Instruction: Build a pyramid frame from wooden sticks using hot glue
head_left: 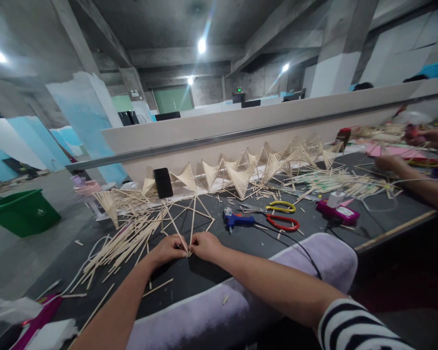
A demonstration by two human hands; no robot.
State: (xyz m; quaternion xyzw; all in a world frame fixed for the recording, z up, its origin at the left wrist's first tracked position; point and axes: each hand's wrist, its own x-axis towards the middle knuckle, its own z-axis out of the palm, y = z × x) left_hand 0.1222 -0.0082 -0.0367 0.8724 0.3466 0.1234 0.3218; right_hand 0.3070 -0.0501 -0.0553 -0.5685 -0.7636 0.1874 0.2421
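In the middle of the dark table stands an open frame of thin wooden sticks [192,218], joined at their ends into triangles. My left hand [169,249] pinches the frame's near corner from the left. From the right, my right hand [205,245] has its fingers closed on the same corner, and the two hands almost touch. Loose wooden sticks [127,243] lie in a heap left of my left hand. Right of my right hand rest a blue glue gun [238,219] and scissors [282,222] with red handles. The stick ends between my fingertips are partly hidden.
Finished-looking twisted stick models [237,172] line the low wall behind a black phone [162,183]. A purple power strip [337,212] and cables lie at right. A co-worker's arm [412,175] reaches in there. A green bin [22,211] stands on the floor.
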